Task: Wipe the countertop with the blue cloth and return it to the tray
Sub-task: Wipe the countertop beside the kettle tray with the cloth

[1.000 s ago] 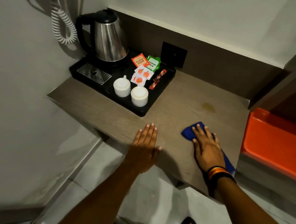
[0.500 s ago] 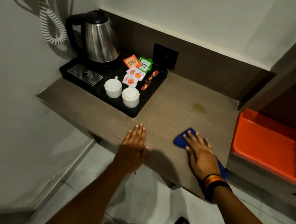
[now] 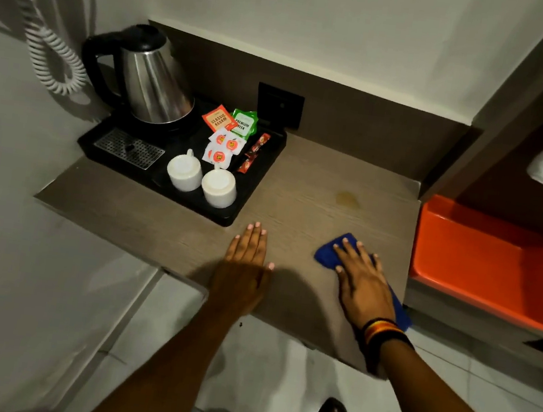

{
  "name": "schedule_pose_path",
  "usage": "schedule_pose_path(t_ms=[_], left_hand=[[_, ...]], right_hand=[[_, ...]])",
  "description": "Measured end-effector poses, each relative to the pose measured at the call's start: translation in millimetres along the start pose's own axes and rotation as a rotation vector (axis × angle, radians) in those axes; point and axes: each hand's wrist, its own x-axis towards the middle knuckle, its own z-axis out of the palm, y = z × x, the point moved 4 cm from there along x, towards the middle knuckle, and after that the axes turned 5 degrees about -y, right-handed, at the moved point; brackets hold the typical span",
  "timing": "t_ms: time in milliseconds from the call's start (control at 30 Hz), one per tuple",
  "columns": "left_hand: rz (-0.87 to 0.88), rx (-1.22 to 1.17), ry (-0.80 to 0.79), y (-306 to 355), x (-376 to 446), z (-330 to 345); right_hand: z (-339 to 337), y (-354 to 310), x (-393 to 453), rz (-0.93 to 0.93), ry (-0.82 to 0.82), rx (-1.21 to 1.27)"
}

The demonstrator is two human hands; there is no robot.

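Observation:
The blue cloth point(image 3: 326, 254) lies flat on the wooden countertop point(image 3: 317, 191) near its front right corner. My right hand point(image 3: 362, 280) presses down on the cloth with spread fingers, covering most of it; one end of the cloth sticks out beside my wrist. My left hand point(image 3: 248, 254) rests flat on the bare countertop to the left, fingers together, holding nothing. An orange tray point(image 3: 460, 282) sits just right of the countertop, slightly lower. A yellowish stain point(image 3: 347, 199) marks the wood beyond the cloth.
A black tray point(image 3: 259, 183) at the back left holds a steel kettle point(image 3: 151, 86), two upturned white cups point(image 3: 201, 179) and several tea sachets point(image 3: 228, 131). A coiled white cord point(image 3: 58, 60) hangs on the left wall. A wall socket point(image 3: 279, 105) sits behind.
The view shifted a little. Both hands stay flat on the countertop, the right one still pressing the blue cloth in about the same spot.

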Motion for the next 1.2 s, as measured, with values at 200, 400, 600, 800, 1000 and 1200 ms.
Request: schedule_pose_path(t_ms=[200,400,600,800,1000,1200], left_hand=[[0.016,0.006,0.087,-9,16,6],[0.042,0.003,0.066,-5,24,-3],[0.032,-0.029,0.075,-8,27,3],[0.024,-0.029,0.048,-7,26,2],[0.029,-0.034,0.061,-8,27,5],[0.023,-0.049,0.068,-9,29,6]], right_hand=[[0,-13,78,0.06,0.067,0.014],[3,-10,12,-0.112,-0.049,0.018],[-22,23,65,0.194,0.142,0.143],[-2,-11,60,0.0,0.021,0.062],[-13,21,60,0.294,0.186,0.204],[-13,-17,115,0.196,0.143,0.168]])
